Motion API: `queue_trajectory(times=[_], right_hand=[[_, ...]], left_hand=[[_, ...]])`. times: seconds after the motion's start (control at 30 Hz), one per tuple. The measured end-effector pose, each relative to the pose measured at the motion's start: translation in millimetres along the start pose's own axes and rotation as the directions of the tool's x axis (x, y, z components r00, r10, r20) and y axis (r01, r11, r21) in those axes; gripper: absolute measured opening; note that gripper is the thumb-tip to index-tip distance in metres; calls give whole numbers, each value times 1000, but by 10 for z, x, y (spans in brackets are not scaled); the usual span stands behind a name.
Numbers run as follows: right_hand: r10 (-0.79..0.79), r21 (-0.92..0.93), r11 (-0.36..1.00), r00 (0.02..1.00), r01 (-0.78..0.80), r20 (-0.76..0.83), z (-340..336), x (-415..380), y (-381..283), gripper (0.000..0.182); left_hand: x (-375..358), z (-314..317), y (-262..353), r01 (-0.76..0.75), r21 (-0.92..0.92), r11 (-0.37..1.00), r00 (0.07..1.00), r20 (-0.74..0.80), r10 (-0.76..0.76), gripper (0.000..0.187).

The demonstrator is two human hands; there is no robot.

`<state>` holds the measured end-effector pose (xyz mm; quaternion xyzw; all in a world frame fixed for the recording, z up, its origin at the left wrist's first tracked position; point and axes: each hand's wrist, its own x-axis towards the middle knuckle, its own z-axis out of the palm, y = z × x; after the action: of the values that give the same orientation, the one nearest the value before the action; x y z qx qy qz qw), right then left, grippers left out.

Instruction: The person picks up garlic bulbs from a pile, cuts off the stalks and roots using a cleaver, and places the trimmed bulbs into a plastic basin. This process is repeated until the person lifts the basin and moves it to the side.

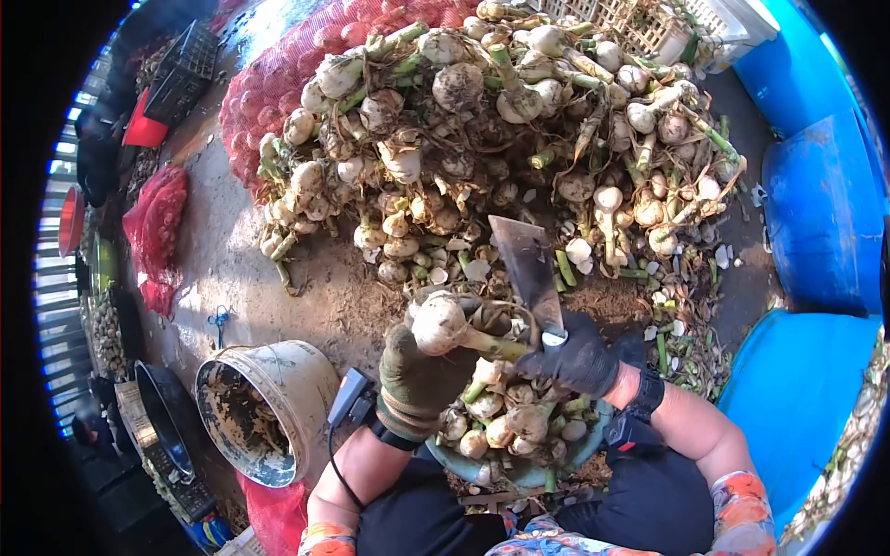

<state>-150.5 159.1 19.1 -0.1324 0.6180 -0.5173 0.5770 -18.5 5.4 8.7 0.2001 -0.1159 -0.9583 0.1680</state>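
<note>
A whitish garlic bulb with a thick pale stem is held in my left hand, which wears a dark olive glove. My right hand, in a dark glove, is wrapped round the handle of a broad-bladed knife. The blade points up and away, stained brown, and its base stands close to the end of the bulb's stem. Below both hands, a bluish basin between my knees holds several trimmed garlic bulbs.
A large heap of garlic with stems lies ahead, beside filled red mesh sacks. Cut stems and scraps litter the floor to the right. A dirty white bucket tilts at the left; blue tubs line the right side.
</note>
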Motion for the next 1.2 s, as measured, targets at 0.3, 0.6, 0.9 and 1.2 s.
queue_trajectory(times=[0.3,0.6,0.9,1.2], right_hand=[[-349,-485,852,904,197,-245,-263,46,186,26],[-298,-430,870,952,243,-66,-82,101,651,25],[-139,-333,934,990,131,-1,-192,68,617,33],[7,-422,907,1000,-8,-3,-268,150,724,42]], left_hand=[[-42,-379,40,57,334,941,997,-67,-37,42],[-89,-29,152,-128,77,989,992,17,127,47],[-172,-317,226,-101,728,679,900,357,-249,58],[977,-2218,722,168,949,-268,946,-78,316,53]])
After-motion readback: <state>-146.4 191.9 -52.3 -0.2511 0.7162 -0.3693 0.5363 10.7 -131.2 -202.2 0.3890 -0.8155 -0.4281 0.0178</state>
